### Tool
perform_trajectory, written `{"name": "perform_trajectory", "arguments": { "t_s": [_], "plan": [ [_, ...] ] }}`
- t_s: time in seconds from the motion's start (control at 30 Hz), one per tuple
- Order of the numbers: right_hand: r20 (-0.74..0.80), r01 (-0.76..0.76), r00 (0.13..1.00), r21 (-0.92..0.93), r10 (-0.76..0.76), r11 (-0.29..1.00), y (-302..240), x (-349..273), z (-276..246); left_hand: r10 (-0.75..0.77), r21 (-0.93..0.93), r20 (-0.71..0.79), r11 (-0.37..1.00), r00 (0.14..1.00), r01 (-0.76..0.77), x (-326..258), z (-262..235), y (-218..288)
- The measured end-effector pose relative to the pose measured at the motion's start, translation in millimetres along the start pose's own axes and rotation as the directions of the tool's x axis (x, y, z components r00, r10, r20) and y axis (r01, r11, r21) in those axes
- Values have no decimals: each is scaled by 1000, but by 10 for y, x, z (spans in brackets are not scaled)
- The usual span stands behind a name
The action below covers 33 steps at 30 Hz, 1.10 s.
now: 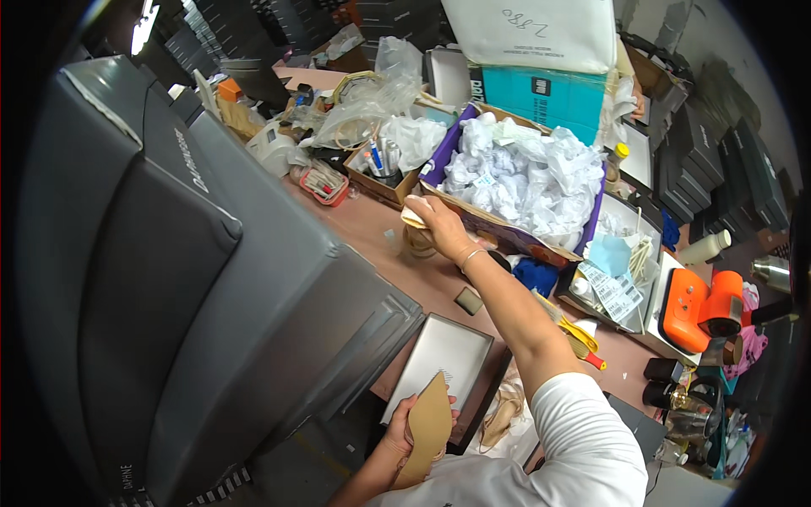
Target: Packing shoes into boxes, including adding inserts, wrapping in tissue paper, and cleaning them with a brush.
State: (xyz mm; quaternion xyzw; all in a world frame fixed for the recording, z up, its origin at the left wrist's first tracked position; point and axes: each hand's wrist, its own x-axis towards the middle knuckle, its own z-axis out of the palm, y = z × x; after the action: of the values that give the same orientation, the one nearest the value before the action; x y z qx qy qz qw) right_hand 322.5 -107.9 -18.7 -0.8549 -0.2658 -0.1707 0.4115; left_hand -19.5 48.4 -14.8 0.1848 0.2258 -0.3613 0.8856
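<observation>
My left hand is wrapped round a shoe with a pointed tan sole, turned sole outward near my body. Beneath it lies a shallow white box lid. Stretched out over the table, my right hand grips a pale folded cloth. The cloth is just above a brownish jar, partly hidden by the hand; whether they touch I cannot tell. A second beige shoe lies on white paper beside the lid.
Dark shoe boxes are stacked high at my left. A purple-edged carton full of crumpled white paper stands beyond my right arm. Brushes, a small dark block and an orange device are on the table, with a pen holder farther back.
</observation>
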Motion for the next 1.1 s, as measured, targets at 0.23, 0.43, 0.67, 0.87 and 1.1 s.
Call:
{"name": "perform_trajectory", "arguments": {
  "t_s": [0.23, 0.43, 0.67, 0.87, 1.1],
  "plan": [
    [-333, -211, 517, 843, 788, 495, -236, -560, -594, 21, 3, -132, 1000, 991, -21, 8, 39, -16],
    [21, 206, 279, 975, 960, -81, -184, -924, -82, 11, 13, -214, 1000, 977, -9, -32, 93, -32],
    [99, 181, 257, 972, 961, -148, -125, -917, 5, 8, -141, -153, 990, 988, -30, -37, -38, -12],
    [-446, -262, 621, 657, 645, 707, -271, -390, -306, 4, -10, -146, 1000, 989, -6, -82, 1, 134],
    [-84, -32, 996, -54, 27, 998, -149, -78, 115, 8, -19, -197, 1000, 980, -12, -50, 46, 128]
  ]
}}
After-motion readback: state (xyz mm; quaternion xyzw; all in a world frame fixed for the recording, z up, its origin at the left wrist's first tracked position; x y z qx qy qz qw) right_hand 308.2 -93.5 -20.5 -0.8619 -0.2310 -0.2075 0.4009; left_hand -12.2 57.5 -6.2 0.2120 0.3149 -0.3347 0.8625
